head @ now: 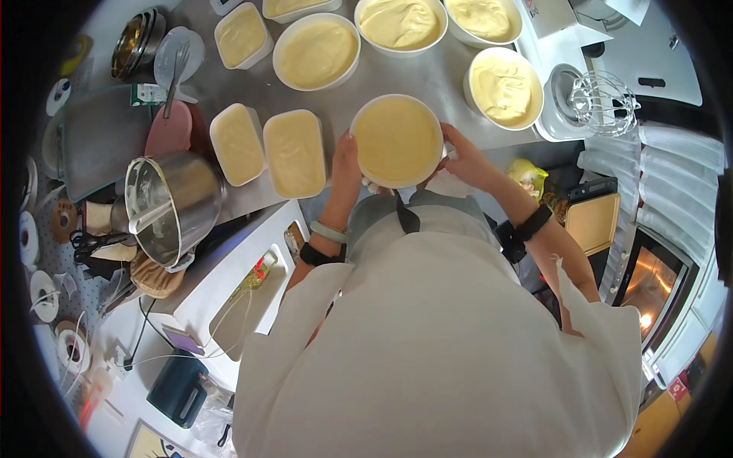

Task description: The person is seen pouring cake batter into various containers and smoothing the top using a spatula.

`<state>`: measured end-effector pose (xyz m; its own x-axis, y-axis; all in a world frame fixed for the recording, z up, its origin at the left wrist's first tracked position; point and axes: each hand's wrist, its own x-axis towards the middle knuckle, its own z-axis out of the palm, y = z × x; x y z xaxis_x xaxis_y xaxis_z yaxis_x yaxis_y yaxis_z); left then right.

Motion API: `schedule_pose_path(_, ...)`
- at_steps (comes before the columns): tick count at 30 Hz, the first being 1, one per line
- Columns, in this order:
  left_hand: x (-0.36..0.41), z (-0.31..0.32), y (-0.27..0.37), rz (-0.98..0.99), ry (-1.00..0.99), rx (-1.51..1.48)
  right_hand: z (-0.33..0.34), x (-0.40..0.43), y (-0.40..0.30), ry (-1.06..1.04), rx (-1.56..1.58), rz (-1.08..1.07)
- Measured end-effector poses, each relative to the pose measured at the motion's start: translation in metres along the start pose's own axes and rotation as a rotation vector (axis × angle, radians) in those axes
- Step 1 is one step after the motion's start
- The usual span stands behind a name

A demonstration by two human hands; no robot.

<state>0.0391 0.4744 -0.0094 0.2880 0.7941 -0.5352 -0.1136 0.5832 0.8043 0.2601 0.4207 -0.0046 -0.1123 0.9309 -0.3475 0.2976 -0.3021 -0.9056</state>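
Note:
Between my left hand (pixel 346 166) and my right hand (pixel 468 158) I hold a round white tub of smooth pale yellow batter (pixel 396 141) by its sides, close to the metal table's front edge. Left of it are two rectangular white tubs, a wider one (pixel 295 154) and a narrower one (pixel 237 145), both filled with batter. Farther back stand a round tub (pixel 316 52) with a fairly smooth surface and a small square tub (pixel 243 36). Round tubs with swirled, uneven batter stand at the back (pixel 400 23) and at the right (pixel 503 89).
At the left, a large metal mixing bowl (pixel 200 203) lies tilted with a white spatula inside. A whisk (pixel 178 71) rests near the pink mitt-like item (pixel 169 129). A wire whisk attachment (pixel 604 103) sits on the scale-like grey base at right. A lit oven (pixel 650 286) stands lower right.

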Motion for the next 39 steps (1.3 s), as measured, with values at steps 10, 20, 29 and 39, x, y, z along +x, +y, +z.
schedule_pose_path(10, 0.009, 0.002, 0.051, 0.357, 0.158, 0.413, -0.021, 0.008, -0.004, 0.2, -0.055, 0.034)
schedule_pose_path(20, 0.003, -0.002, 0.039, 0.142, 0.091, 0.357, -0.01, 0.02, -0.033, -0.009, 0.062, -0.063)
schedule_pose_path(29, 0.001, 0.018, 0.047, 0.582, 0.233, 0.423, -0.07, -0.04, 0.011, -0.014, -0.042, 0.276)
schedule_pose_path(39, 0.062, 0.157, 0.006, 0.371, -0.235, 0.396, -0.113, -0.024, 0.065, 0.756, 0.384, 0.15)
